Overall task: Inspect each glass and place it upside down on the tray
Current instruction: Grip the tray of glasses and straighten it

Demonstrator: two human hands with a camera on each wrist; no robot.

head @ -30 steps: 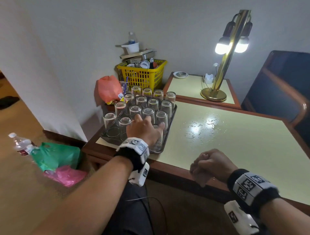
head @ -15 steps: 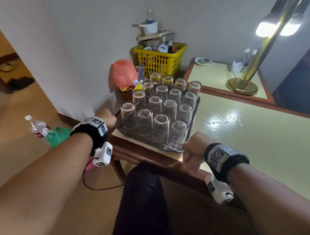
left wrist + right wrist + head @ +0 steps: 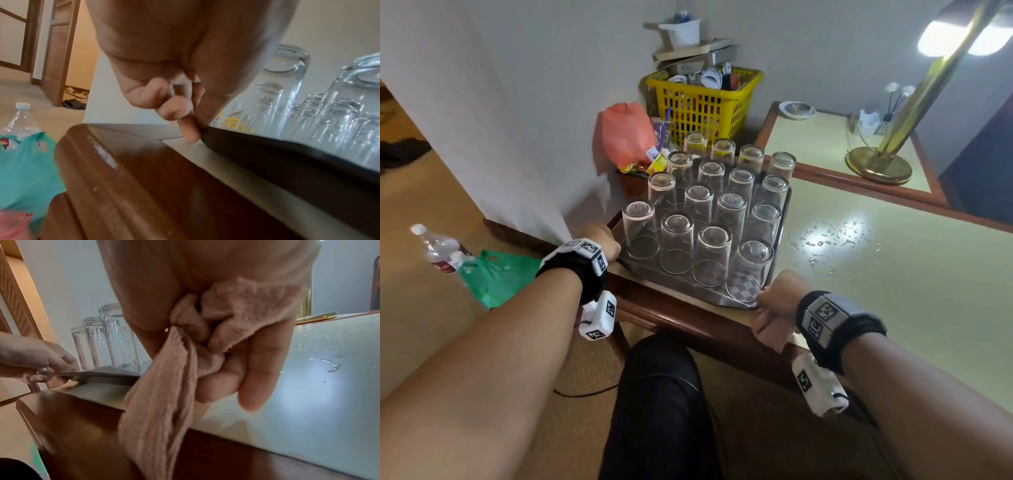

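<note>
A dark tray (image 3: 678, 286) sits at the table's near left corner, filled with several clear glasses (image 3: 710, 253), all upside down in rows. My left hand (image 3: 607, 241) is at the tray's left rim; in the left wrist view its fingertips (image 3: 191, 128) pinch that rim next to the tray's wall (image 3: 267, 154). My right hand (image 3: 774, 308) is against the tray's near right corner. Its fingers are curled round a bunched pink cloth (image 3: 160, 402) that hangs down over the table edge. The right wrist view also shows the left hand (image 3: 41, 366) gripping the tray (image 3: 107, 376).
Water drops (image 3: 832, 236) lie on the pale tabletop right of the tray. Behind stand a yellow basket (image 3: 705, 102), an orange bag (image 3: 626, 133) and a brass lamp (image 3: 880, 164). A plastic bottle (image 3: 438, 246) and a green bag (image 3: 496, 277) are on the floor at left.
My left hand left the near-row glass and took hold of the tray's left rim. My right hand moved from the table's front edge up to the tray's near right corner.
</note>
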